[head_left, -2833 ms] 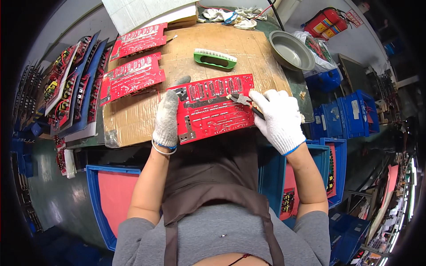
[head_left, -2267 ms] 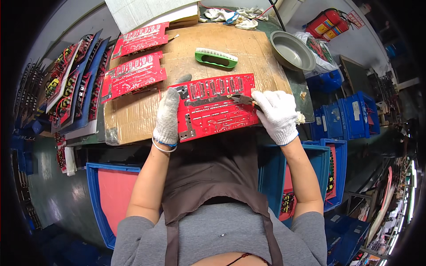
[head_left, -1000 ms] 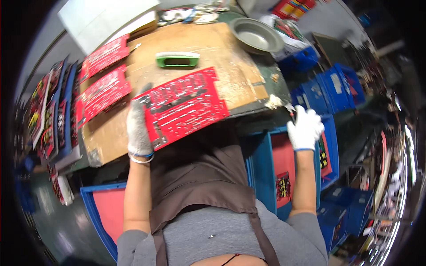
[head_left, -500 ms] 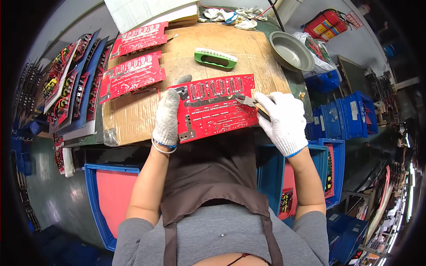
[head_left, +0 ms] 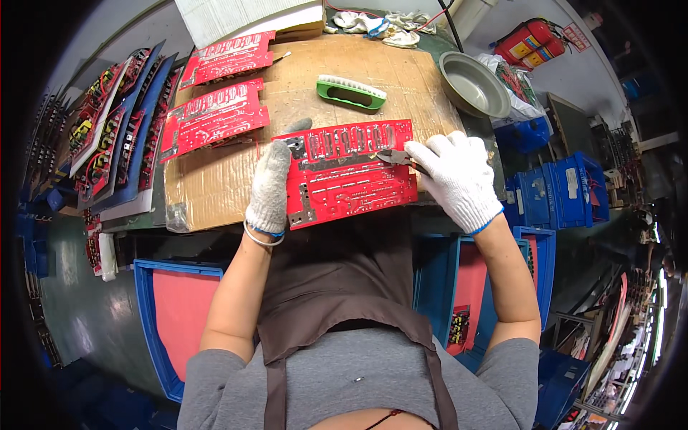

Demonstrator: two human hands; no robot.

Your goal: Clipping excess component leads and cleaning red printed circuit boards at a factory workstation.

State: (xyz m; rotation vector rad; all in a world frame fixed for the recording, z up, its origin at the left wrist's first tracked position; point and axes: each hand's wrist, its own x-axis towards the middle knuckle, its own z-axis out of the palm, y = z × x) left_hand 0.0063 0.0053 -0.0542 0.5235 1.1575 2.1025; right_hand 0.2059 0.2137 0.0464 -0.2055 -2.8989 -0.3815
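Note:
My left hand (head_left: 269,188), in a greyed white knit glove, grips the left edge of a red circuit board (head_left: 351,185). The board is held tilted over the near edge of the cardboard, its solder side facing up. In a cleaner white glove, my right hand (head_left: 459,175) is closed round a pair of cutting pliers (head_left: 394,158). The pliers' jaws rest at or just over the solder joints on the board's upper right part; whether they touch cannot be made out. Beyond the board lies a green brush (head_left: 351,93) with white bristles.
Two more red boards (head_left: 215,118) (head_left: 228,59) lie at the left on the cardboard sheet (head_left: 208,193). A grey metal bowl (head_left: 474,84) stands at the far right. Boards stand in a row (head_left: 129,136) further left. Blue bins (head_left: 147,315) flank me below the table edge.
My right hand has turned and risen slightly, and the pliers now lie flatter, their jaws a little further left and up on the board. The left hand keeps its hold.

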